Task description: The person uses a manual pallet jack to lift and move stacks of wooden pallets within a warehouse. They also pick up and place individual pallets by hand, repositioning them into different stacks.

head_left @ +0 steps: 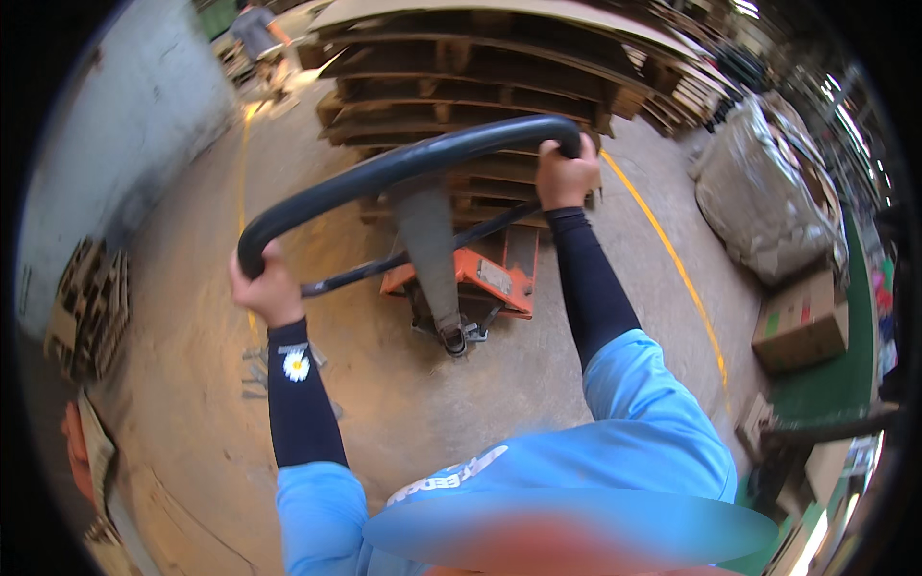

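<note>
A wide black handlebar [413,163] slants across the view, its right end farther away than its left. My left hand [269,286] is closed round the left end of the bar. Round the right end my right hand [567,175] is closed too. A grey metal shaft [429,254] runs from the bar down to the orange body of a pallet jack [504,278] on the floor. Beyond it rises a tall stack of wooden pallets [480,91], close against the jack; the forks are hidden.
At left are a pale wall [144,125] and more leaning pallets [91,298]. A yellow floor line [672,254] runs along the right, near a bulging sack [768,192] and a cardboard box [802,322]. Another person [257,38] stands at the far left.
</note>
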The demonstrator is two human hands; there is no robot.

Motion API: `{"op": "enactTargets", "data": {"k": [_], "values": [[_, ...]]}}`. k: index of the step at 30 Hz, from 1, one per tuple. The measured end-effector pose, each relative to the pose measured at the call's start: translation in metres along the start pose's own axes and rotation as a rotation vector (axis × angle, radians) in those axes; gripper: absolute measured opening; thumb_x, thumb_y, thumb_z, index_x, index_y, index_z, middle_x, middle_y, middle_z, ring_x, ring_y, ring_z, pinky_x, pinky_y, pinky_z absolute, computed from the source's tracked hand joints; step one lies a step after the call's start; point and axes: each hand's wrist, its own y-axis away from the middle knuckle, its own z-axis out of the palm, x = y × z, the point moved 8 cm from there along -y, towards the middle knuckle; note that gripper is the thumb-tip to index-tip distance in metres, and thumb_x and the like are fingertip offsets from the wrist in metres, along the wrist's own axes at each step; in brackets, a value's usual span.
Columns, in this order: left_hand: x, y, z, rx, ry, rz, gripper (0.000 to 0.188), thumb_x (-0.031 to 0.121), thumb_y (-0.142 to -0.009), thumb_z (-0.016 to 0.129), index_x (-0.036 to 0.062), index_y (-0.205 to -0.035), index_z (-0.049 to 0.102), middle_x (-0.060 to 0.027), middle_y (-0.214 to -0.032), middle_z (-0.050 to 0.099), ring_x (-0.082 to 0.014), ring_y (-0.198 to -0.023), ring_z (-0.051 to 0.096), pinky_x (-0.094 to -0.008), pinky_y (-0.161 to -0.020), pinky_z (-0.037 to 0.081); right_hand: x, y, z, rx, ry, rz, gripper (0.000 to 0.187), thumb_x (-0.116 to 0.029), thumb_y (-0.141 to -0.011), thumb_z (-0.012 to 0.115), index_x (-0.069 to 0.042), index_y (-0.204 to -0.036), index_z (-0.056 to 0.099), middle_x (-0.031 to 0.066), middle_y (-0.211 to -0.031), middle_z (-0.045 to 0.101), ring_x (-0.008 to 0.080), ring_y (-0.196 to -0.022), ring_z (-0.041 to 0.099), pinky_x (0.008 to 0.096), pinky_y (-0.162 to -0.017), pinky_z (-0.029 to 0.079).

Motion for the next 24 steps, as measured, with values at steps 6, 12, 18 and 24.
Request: {"op": "enactTargets", "data": {"k": [6, 12, 18, 24], "values": [[0.024, 0.012, -0.018, 0.127, -0.116, 0.117, 0.021, 0.015, -0.078, 0.072, 0.0008, -0.092, 0.067, -0.0081, -0.072, 0.066, -0.0144, -0.067, 0.064, -0.0294, -0.064, 0.052, 0.005, 0.013, -0.009, 0.029, -0.013, -0.017, 0.012, -0.008, -0.075, 0.059, -0.001, -0.084, 0.064, 0.0098, -0.07, 0.065, 0.0183, -0.064, 0.063, 0.0313, -0.064, 0.05], [0.049, 0.027, -0.029, 0.115, -0.063, 0.109, 0.017, 0.011, -0.074, 0.07, 0.0024, -0.088, 0.065, -0.0121, -0.069, 0.065, -0.0206, -0.064, 0.067, -0.0312, -0.063, 0.052, 0.004, 0.017, -0.032, 0.055, -0.062, -0.045, 0.012, -0.009, -0.074, 0.058, 0.0, -0.08, 0.063, 0.0119, -0.067, 0.064, 0.0213, -0.062, 0.063, 0.0325, -0.063, 0.049], [0.074, 0.024, -0.047, 0.141, -0.04, 0.146, 0.018, 0.013, -0.072, 0.07, 0.0051, -0.087, 0.064, -0.0151, -0.069, 0.065, -0.0328, -0.064, 0.067, -0.0367, -0.06, 0.053, -0.001, 0.024, -0.061, 0.094, -0.006, -0.05, 0.014, -0.01, -0.073, 0.061, 0.0, -0.082, 0.065, 0.0125, -0.07, 0.066, 0.0233, -0.066, 0.064, 0.034, -0.067, 0.049], [0.1, 0.04, -0.062, 0.075, 0.041, 0.108, 0.021, 0.013, -0.072, 0.071, 0.0048, -0.09, 0.064, -0.0133, -0.071, 0.065, -0.0268, -0.064, 0.067, -0.0355, -0.06, 0.053, -0.015, 0.031, -0.112, 0.18, 0.045, -0.048, 0.017, -0.011, -0.073, 0.061, -0.001, -0.085, 0.067, 0.0122, -0.074, 0.068, 0.0253, -0.069, 0.065, 0.0348, -0.068, 0.049]]}}
